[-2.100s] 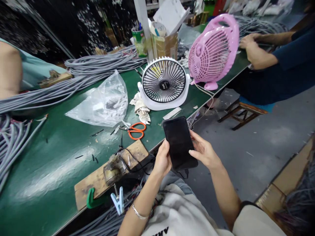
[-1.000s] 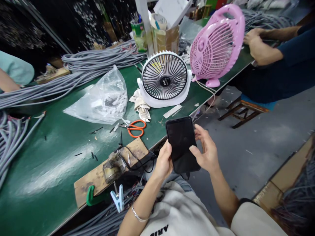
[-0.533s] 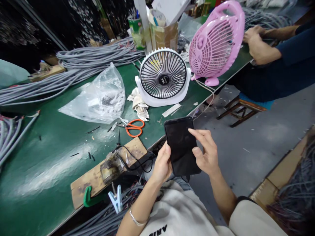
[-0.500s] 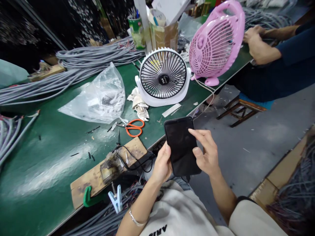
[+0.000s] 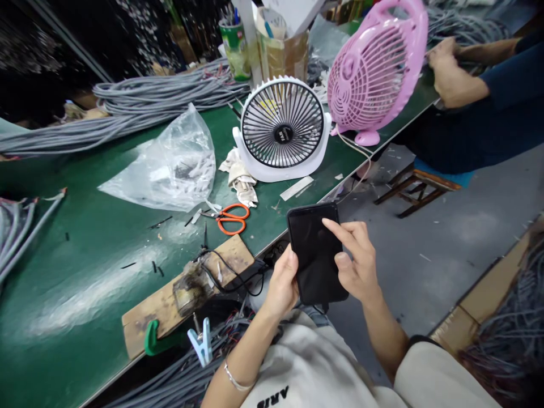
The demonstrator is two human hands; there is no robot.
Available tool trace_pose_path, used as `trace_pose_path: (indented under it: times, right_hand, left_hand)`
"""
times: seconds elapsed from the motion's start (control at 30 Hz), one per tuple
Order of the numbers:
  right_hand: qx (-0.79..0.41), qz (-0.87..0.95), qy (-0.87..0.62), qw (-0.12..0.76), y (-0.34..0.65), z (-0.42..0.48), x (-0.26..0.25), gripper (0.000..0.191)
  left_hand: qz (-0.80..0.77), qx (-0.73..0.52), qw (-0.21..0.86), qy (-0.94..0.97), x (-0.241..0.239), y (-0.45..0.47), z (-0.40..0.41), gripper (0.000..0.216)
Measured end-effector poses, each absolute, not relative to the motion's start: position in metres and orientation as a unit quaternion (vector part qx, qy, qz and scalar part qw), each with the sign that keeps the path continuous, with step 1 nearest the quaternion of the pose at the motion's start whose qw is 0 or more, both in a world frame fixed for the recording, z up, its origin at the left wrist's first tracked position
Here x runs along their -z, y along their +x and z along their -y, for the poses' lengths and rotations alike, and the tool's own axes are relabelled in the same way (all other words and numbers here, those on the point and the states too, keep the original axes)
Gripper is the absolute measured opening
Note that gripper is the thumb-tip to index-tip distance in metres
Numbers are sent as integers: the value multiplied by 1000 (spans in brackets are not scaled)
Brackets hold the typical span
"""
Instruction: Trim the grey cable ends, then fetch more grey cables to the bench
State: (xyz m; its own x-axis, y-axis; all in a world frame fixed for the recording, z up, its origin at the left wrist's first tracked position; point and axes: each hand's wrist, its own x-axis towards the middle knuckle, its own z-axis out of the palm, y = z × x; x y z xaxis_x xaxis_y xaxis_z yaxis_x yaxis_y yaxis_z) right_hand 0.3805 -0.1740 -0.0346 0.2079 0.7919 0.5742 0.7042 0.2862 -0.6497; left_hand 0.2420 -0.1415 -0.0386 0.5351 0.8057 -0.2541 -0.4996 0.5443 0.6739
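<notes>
My left hand [image 5: 282,285] grips a black smartphone [image 5: 317,253] from below, with its dark screen facing me. My right hand [image 5: 356,260] is beside the phone, with the index finger stretched over the screen and the thumb near the right edge. The phone is held over the table's front edge. Orange-handled scissors [image 5: 232,219] lie on the green workbench [image 5: 80,266] just beyond my hands. Nearer my left hand is a wooden board [image 5: 182,300] carrying a burnt-looking lump and black wires [image 5: 233,276].
A white desk fan [image 5: 281,127] and a pink fan [image 5: 376,73] stand on the bench, beside a plastic bag [image 5: 170,167] and coiled grey cables [image 5: 170,96]. A seated co-worker's hands [image 5: 450,73] work at the far right. Below right is a concrete floor [image 5: 425,272].
My right index finger has moved up and left onto the phone's screen, no longer curled at its edge. The view has drifted slightly, and the table objects sit a little further left and higher.
</notes>
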Motion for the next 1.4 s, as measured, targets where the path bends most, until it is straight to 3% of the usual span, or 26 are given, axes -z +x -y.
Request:
trace_pose_path:
  times: [1.4]
  right_hand:
    - [-68, 621, -591, 511, 382, 177, 38, 40]
  left_hand:
    - [-294, -388, 837, 250, 40, 243, 139, 42]
